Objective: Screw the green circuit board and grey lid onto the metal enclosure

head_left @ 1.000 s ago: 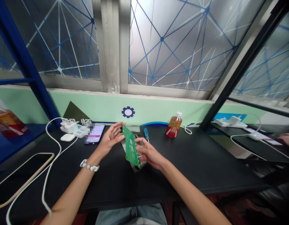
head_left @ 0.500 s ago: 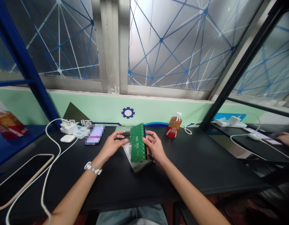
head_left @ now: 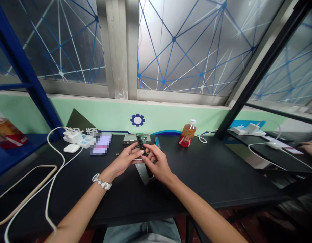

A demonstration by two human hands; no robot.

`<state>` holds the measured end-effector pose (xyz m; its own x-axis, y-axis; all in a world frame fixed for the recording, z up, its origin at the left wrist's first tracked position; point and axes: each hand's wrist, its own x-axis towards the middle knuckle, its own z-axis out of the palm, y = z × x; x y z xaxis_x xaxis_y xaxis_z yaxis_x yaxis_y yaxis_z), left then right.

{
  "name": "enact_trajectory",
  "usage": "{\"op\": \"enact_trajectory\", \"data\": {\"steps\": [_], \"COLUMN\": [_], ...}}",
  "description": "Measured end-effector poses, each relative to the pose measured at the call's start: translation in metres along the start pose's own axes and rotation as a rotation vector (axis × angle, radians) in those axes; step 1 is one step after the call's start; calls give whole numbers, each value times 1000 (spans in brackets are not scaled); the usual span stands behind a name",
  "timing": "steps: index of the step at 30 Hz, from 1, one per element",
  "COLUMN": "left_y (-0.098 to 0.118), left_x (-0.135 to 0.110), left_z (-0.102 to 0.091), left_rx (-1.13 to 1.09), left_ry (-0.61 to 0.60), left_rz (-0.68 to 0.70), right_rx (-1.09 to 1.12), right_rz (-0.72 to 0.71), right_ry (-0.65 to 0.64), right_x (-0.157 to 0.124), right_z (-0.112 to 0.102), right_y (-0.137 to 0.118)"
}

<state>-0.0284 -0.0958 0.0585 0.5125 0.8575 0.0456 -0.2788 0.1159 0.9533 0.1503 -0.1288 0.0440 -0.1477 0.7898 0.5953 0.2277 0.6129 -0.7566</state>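
Observation:
A green circuit board with black connectors along its edge is held up in front of me, tilted so that its edge faces me. My left hand grips it from the left, fingers closed and thumb near the connectors. From the right, the closed fingers of my right hand pinch the same board; the hands hide much of it. Beneath them a grey metal casing lies on the table, partly covered. Behind the board is another flat metal piece. A blue object, perhaps a tool handle, lies just beyond my right hand.
On the black table stands a drink bottle at the back right. A phone, a power strip, a white case and white cables are at left. Someone's hand shows at far right.
The board has turned from showing its broad green face to nearly edge-on, with its connectors towards me. My hands have drawn closer together around it, and the blue object behind has come into clearer view.

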Motion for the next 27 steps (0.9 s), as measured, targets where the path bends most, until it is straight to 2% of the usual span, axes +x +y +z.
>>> {"op": "enact_trajectory", "data": {"steps": [7, 9, 11, 14, 16, 18, 21, 24, 27], "left_y": [2, 2, 2, 3, 4, 6, 8, 8, 5], "left_x": [1, 1, 2, 2, 2, 2, 0, -1, 0], "left_z": [-7, -10, -13, -17, -19, -22, -24, -25, -26], "left_rx": [-54, -53, -52, -54, -54, -50, -52, -45, -12], "left_ry": [-3, -2, 0, 1, -14, -32, -54, -65, -62], "left_rz": [51, 56, 56, 49, 43, 36, 16, -2, 4], "right_rx": [-26, -42, -82, -174, -210, -219, -166, -49, 64], "right_rz": [-41, -29, 3, 95, 171, 233, 294, 285, 253], "right_ry": [-93, -80, 1, 191, 249, 228, 125, 47, 39], "right_x": [0, 0, 2, 5, 7, 9, 10, 10, 7], "right_z": [-11, -13, -17, -24, -30, -35, -37, -34, -27], "right_y": [-7, -8, -5, 2, 9, 14, 17, 16, 11]}}
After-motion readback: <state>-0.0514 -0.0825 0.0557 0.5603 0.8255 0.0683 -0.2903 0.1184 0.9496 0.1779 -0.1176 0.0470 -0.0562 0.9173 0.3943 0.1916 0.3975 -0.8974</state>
